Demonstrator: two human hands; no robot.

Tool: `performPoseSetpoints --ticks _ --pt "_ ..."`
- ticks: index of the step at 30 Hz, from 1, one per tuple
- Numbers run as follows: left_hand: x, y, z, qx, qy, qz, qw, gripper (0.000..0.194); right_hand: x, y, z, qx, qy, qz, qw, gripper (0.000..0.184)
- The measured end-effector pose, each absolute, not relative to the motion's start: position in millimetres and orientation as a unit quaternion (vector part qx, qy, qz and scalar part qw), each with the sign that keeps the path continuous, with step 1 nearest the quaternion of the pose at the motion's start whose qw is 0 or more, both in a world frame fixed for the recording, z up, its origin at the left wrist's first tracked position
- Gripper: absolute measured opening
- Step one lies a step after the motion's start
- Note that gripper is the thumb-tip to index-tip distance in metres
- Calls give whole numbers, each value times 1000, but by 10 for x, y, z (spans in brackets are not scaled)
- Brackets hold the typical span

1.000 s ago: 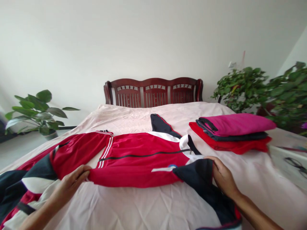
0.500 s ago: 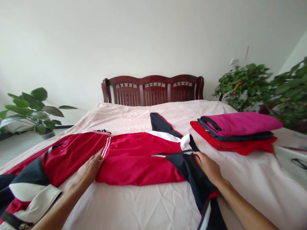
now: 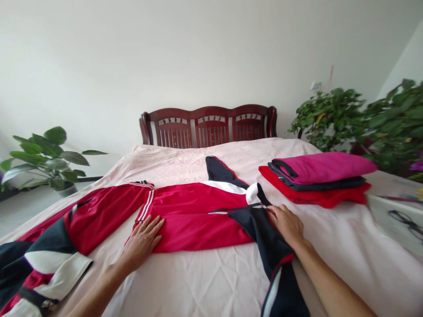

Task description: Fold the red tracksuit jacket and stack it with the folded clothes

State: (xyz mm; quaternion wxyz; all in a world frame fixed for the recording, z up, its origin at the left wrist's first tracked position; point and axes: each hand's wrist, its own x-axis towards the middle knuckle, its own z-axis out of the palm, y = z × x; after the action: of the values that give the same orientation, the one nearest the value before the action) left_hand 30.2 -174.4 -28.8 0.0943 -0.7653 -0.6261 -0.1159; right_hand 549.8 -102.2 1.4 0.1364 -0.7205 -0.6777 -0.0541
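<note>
A red track jacket (image 3: pixel 198 229) with navy sleeves, a white collar and a short zip lies spread on the bed, its collar to the right and its striped hem to the left. My left hand (image 3: pixel 143 240) rests flat on the lower edge by the hem, fingers stretched out. At the collar end, my right hand (image 3: pixel 287 224) has its fingers curled on the navy shoulder; the fingertips are partly hidden. One navy sleeve reaches toward the headboard, the other toward me. Left of my left arm lies a second red, navy and white jacket (image 3: pixel 95 215), crumpled.
A stack of folded clothes (image 3: pixel 327 169), pink on top, sits at the right of the bed. Beyond it are a pair of glasses (image 3: pixel 408 222) on a pale surface and leafy plants (image 3: pixel 330 116). A wooden headboard (image 3: pixel 211 127) stands at the back; another plant (image 3: pixel 49 154) is at left.
My left hand has gone from pinching the hem's edge to lying flat on the red cloth, slightly further right. My right hand stays at the collar. The view has shifted slightly.
</note>
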Motion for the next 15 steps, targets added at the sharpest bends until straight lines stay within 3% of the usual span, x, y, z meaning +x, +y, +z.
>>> performPoseSetpoints --ticks 4,6,10,12,15 --pt "779 -1987 -65 -737 -640 -200 81 37 5585 -976 -58 -720 -662 22 207 34" --pt "1241 -2241 42 -767 -596 -238 -26 33 5603 -960 -84 -722 -656 33 218 34" --pt "2257 -2698 118 -801 -507 -157 -276 33 5611 -950 -120 -723 -653 30 223 35" --pt "2650 -2787 78 -804 -498 -97 -309 38 5617 -952 -134 -717 -658 28 227 34" --pt "2987 -2804 -9 -782 -516 -72 -343 12 5632 -948 -157 -706 -667 24 236 32"
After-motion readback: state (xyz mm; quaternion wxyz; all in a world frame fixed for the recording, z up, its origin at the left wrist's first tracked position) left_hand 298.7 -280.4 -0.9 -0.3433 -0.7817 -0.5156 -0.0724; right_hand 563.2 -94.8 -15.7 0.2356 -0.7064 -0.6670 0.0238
